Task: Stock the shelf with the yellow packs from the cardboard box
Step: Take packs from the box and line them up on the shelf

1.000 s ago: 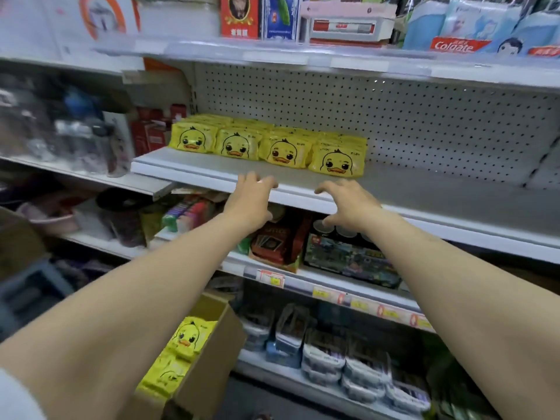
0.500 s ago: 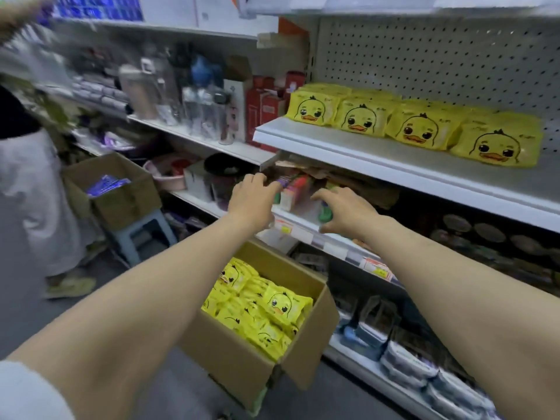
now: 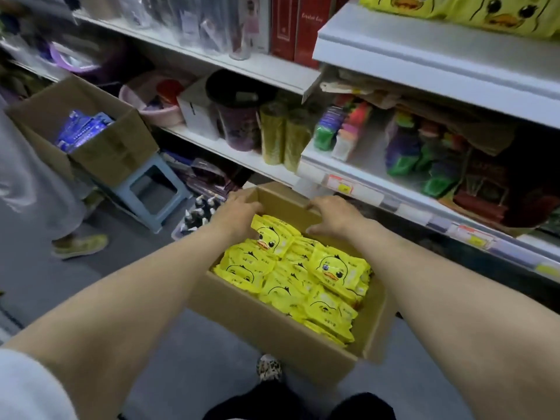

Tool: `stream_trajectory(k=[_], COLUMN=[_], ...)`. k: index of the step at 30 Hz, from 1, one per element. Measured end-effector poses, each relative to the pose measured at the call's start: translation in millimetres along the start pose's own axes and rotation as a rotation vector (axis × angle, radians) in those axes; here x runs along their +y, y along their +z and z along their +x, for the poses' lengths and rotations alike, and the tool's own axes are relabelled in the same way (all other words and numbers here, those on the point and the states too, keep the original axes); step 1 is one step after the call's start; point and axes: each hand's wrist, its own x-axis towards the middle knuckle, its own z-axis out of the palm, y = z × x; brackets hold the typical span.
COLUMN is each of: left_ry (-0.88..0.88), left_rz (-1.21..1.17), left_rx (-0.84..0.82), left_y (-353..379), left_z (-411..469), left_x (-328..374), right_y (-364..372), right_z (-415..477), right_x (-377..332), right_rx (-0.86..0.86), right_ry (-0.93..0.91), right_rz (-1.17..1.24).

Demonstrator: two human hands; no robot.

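An open cardboard box (image 3: 272, 322) stands on the floor below me, filled with several yellow duck-face packs (image 3: 303, 277). My left hand (image 3: 239, 213) reaches over the box's far left corner, its thumb touching the topmost pack (image 3: 274, 236). At the far right of the box my right hand (image 3: 333, 219) hovers just above the packs with relaxed fingers. Neither hand plainly holds anything. At the top right, more yellow packs (image 3: 500, 13) lie on the white shelf (image 3: 424, 65).
A second cardboard box (image 3: 112, 153) with blue packs sits on a blue stool (image 3: 151, 189) at the left. Another person (image 3: 30, 189) stands beside it on the grey floor. Lower shelves (image 3: 378, 189) close to the box hold assorted goods. My shoe (image 3: 269, 368) is beside the box.
My view has tilted down from the shelf to the box. Both hands have dropped from the shelf edge down to the packs in the box.
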Motion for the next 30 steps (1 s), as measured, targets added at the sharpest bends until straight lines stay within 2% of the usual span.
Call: stream_trajectory(k=[5, 13, 23, 30], left_ry=[0.030, -0.039, -0.062, -0.065], left_rz=[-0.067, -0.194, -0.243, -0.256], left_rx=[-0.170, -0.346, -0.448, -0.446], left_y=[41.9, 106.2, 165.4, 192.8], left_z=[37.0, 68.9, 87.9, 100.5], left_x=[-12.8, -40.6, -71.1, -81.9], right_y=[39.6, 97.7, 156.1, 183.1], right_z=[26.3, 92.2, 166.3, 195.2], right_x=[19.0, 28.4, 23.5, 21.8], right_rx=[-0.124, -0.245, -0.348, -0.390], right_ry=[0.086, 0.128, 0.194, 0.203], right_rz=[0.036, 0.148, 0.277, 0.277])
